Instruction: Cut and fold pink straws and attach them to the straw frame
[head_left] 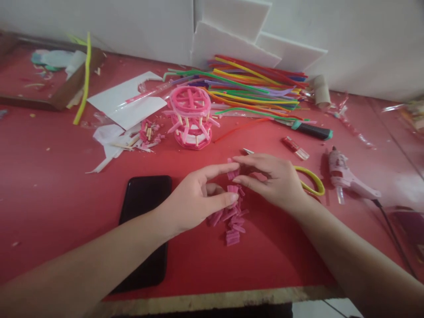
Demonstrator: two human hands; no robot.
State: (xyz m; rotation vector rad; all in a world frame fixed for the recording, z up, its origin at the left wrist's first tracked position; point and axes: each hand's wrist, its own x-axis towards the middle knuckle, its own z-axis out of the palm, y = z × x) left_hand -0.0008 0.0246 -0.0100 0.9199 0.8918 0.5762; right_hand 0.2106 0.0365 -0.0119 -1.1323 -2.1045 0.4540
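Short pink pieces (236, 221) lie in a loose column on the red table (198, 269), some side by side in small rows. My left hand (198, 194) is over the left side of the pieces, thumb and forefinger apart, its fingertips at two of the small rows. My right hand (273, 179) reaches in from the right, forefinger and thumb apart beside the uppermost pink row (232, 173). Nothing held shows in either hand. Behind them stands a round pink frame (191, 104) with pale sticks in it.
A black phone (145, 198) lies left. Yellow-handled scissors (313, 179), a glue gun (347, 174) and a cutter (311, 130) are right. Coloured pipe cleaners (251, 86), white boards (228, 44) and a brown tray (62, 95) are behind.
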